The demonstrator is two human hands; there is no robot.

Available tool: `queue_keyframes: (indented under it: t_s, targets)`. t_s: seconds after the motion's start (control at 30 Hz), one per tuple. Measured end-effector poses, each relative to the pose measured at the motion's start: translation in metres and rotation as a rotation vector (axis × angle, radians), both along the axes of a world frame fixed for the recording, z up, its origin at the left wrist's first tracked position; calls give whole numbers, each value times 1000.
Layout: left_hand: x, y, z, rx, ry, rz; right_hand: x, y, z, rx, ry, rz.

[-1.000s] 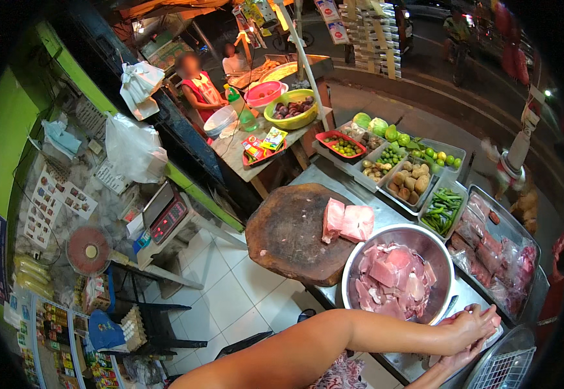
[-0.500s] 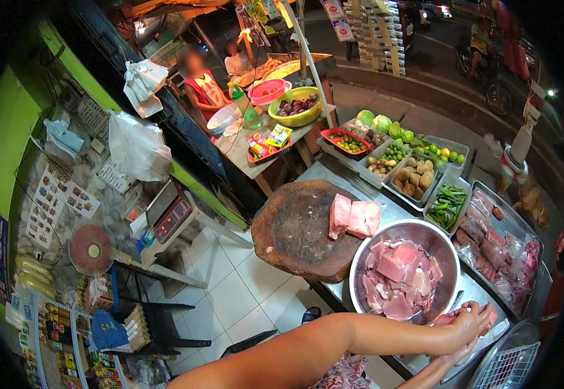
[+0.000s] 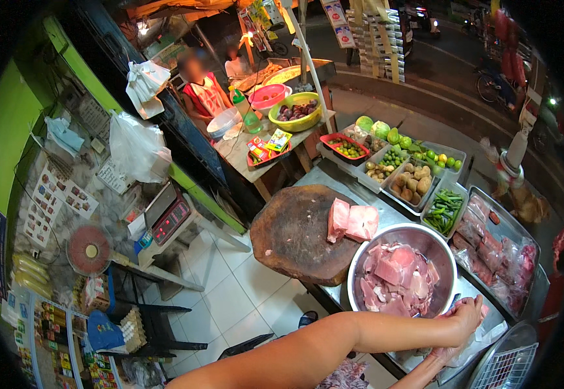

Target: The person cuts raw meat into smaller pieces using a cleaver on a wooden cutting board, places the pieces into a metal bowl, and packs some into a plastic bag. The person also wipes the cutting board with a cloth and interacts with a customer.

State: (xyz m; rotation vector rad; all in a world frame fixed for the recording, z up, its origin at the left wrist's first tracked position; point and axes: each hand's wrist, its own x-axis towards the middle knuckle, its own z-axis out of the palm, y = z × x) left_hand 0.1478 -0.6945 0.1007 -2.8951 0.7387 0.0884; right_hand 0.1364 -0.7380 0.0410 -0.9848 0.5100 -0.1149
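My left arm reaches across from the lower left. My left hand (image 3: 467, 316), fingers curled, is just right of a steel bowl (image 3: 354, 285). A bit of pink, apparently meat, shows beside its far edge, but most of what it grips is hidden. Below it is my right hand (image 3: 447, 353), its fingers largely covered by the left hand. A clear plastic bag (image 3: 487, 337) lies against the hands on the metal table. Raw meat slices (image 3: 399, 272) fill the bowl. Two thick meat blocks (image 3: 353, 222) rest on a round wooden chopping block (image 3: 298, 236).
A tray of bagged meat (image 3: 493, 249) stands right of the bowl, near green chillies (image 3: 445, 211) and tubs of vegetables. A wire rack (image 3: 505, 369) is at lower right. Leftward are a digital scale (image 3: 168, 220) and a fan (image 3: 89, 250). Another person (image 3: 201, 91) stands behind the far stall.
My hands have drawn slightly left and closer together. More of the clear bag shows beside them, and less of the pink meat. The bowl and blocks stay put.
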Motion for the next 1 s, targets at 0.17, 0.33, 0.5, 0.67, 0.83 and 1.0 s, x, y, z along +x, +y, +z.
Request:
queue_keyframes:
  t_s: [0.17, 0.33, 0.5, 0.67, 0.83, 1.0]
  targets:
    - [6, 3, -5, -42, 102, 24, -17, -17, -44, 421, 0, 15]
    - [20, 8, -25, -460, 259, 17, -21, -25, -54, 524, -65, 22]
    - [28, 24, -17, -876, 382, -13, -24, -24, -45, 578, -137, -24]
    - [0, 28, -15, -1198, 228, 228, -22, -7, -33, 618, -112, 50]
    - [2, 19, -72, -1641, 213, 252, -10, 14, -45, 555, -134, 170]
    - [54, 44, -108, -1179, 78, 8, 34, -4, -79, 461, -212, 128]
